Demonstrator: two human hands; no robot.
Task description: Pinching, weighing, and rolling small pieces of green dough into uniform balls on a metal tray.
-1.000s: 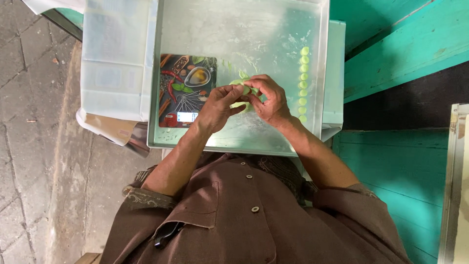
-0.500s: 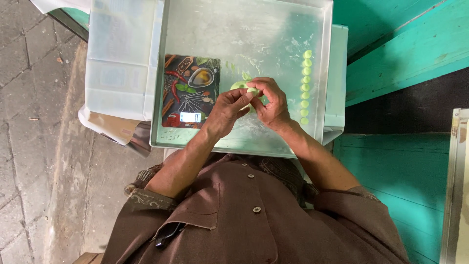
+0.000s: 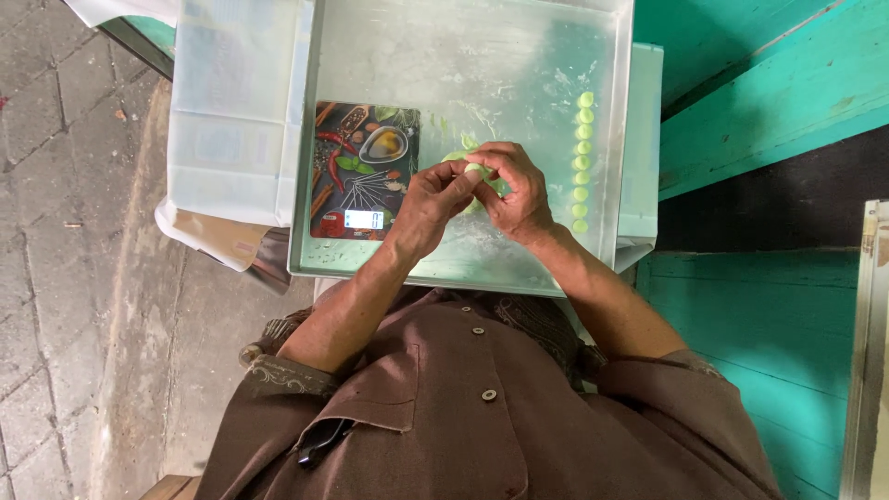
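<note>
I see my left hand (image 3: 435,199) and right hand (image 3: 519,190), fingers pinching a soft pale-green dough lump (image 3: 474,169), barely shifted (still shaping) over the shallow metal tray (image 3: 519,56), beside the flat kitchen scale (image 3: 364,171).

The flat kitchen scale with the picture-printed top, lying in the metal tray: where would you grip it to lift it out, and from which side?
Probably by its two long edges, coming from above near the left side of the shallow metal tray. The flat rectangular kitchen scale lies face up, so only its thin edges offer a pinch. The left hand and right hand, working pale green dough, crowd its right edge.
</note>
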